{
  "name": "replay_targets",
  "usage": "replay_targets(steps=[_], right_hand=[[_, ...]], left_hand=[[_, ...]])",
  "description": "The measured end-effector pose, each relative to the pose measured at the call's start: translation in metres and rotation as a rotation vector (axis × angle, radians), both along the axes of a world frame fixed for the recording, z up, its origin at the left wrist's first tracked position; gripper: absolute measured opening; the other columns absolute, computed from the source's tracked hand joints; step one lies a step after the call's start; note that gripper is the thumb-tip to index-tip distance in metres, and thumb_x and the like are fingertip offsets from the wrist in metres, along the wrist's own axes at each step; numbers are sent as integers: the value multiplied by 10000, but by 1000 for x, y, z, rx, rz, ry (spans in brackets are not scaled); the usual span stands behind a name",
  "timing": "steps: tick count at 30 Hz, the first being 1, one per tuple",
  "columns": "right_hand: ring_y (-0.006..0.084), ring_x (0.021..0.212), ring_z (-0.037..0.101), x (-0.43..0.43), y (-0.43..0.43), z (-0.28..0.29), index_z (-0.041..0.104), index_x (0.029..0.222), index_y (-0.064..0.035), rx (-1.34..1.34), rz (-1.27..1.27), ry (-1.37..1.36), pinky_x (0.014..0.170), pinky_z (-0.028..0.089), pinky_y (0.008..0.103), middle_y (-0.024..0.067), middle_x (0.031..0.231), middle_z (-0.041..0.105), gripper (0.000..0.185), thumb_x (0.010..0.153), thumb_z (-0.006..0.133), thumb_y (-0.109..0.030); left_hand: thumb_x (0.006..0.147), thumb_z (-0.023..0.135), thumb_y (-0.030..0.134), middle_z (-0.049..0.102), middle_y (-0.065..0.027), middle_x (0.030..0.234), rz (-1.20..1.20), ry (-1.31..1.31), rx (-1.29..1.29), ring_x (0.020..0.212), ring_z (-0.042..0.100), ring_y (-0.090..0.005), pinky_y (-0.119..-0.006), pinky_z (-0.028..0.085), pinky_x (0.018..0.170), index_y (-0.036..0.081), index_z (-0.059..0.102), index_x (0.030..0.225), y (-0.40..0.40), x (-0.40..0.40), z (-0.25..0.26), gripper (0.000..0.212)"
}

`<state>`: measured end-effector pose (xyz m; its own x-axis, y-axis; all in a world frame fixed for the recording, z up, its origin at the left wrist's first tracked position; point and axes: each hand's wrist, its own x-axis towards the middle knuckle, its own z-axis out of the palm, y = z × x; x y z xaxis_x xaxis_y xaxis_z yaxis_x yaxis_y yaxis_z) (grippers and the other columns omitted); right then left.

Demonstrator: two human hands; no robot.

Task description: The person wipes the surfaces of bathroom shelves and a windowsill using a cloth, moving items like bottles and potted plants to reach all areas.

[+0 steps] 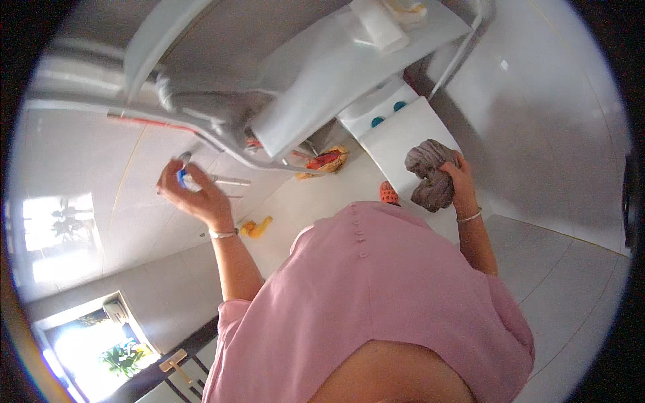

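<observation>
On the right, my right hand (457, 176) grips a bunched grey-brown cloth (433, 174) in front of a white cabinet (403, 131) with blue-green round parts. My left hand (189, 194) is raised on the left with curled fingers, blurred, around a small blue and whitish object (182, 176); its kind cannot be told. A thin pale rod (232, 180) shows just beyond that hand, and whether it is held is unclear.
A white shelf (312, 85) with white and yellowish items slants across the top. Beneath it lies a bag with red contents (325, 160). A yellow object (257, 227) sits on the floor at left. Tiled walls stand on both sides; a bright window (95, 347) is lower left.
</observation>
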<state>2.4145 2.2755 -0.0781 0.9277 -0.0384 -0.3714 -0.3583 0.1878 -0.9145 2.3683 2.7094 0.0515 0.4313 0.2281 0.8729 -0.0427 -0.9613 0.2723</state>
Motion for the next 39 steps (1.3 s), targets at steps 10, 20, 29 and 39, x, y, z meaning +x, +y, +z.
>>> replay_targets(steps=[10,20,29,39], right_hand=[[197,884,580,-40,124,28,584,1067,35,-212,286,-198,814,460,312,100,963,616,398,710,633,-134],[251,957,600,105,179,102,564,1163,28,-671,229,-935,844,473,335,164,1078,621,450,784,647,-200],[389,1046,526,180,188,44,594,1165,-76,-1223,472,-1032,902,432,457,228,1123,566,447,757,636,-256],[311,956,556,49,206,47,639,986,-58,-845,729,-1179,795,489,401,130,1000,564,268,727,593,-107]], left_hand=[[897,546,106,536,-125,897,-160,464,-313,815,529,-259,-364,436,755,-16,518,1077,41,-110,-75,219],[909,543,139,622,-132,897,215,702,-766,798,610,-229,-328,485,745,1,571,1013,32,-242,-131,175],[909,544,105,625,-154,889,-80,718,-759,785,625,-261,-343,500,723,30,451,1255,-43,-118,-113,366],[916,508,167,584,-264,901,51,697,-458,751,587,-432,-488,471,599,3,437,1052,-50,-12,-85,224]])
